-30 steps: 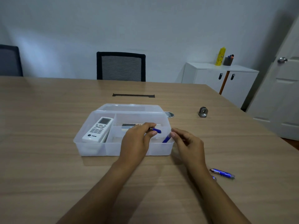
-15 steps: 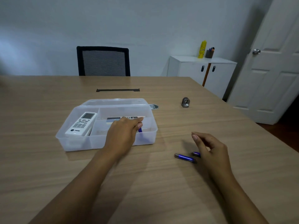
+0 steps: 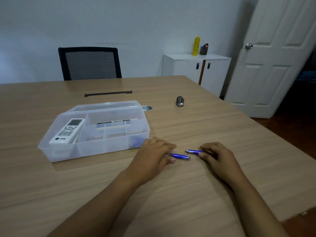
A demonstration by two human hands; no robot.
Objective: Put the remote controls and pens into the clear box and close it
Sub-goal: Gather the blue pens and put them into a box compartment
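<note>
Two bare forearms in view, no sleeves on either. The left hand (image 3: 154, 153) and right hand (image 3: 216, 155) carry no rings, watch or gloves; short, plain fingernails show.

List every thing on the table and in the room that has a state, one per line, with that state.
Clear box: open, lid folded back.
White remote: lying in the left compartment.
Dark remote: lying in a rear compartment.
Left blue pen: on the table, left hand touching it.
Right blue pen: on the table, right hand at its end.
Door: ajar.
Cabinet: doors shut.
</note>
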